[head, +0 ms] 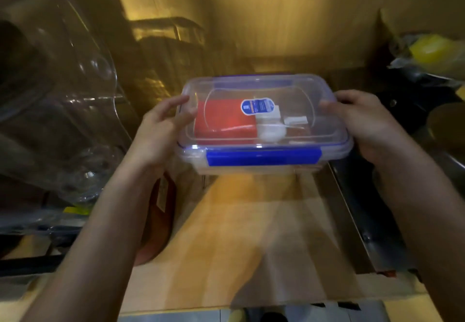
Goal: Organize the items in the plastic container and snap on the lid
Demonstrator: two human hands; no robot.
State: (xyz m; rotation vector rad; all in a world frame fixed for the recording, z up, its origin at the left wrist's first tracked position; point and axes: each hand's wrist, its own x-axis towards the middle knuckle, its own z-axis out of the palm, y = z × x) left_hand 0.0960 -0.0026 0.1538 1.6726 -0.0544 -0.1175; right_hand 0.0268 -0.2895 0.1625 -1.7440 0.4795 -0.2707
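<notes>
Clear plastic container point(261, 168), clear lid point(261, 90) with blue clasps point(263, 157); red box point(224, 123) inside; blue-white sticker point(257, 106); yellow-tan wooden desk point(239, 233).

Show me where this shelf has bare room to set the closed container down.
Bare wood lies in front of the container, between the brown object on the left and the dark metal rail on the right. Crowded: clear plasticware left, dark and yellow items right. The left hand and right hand flank the container.
</notes>
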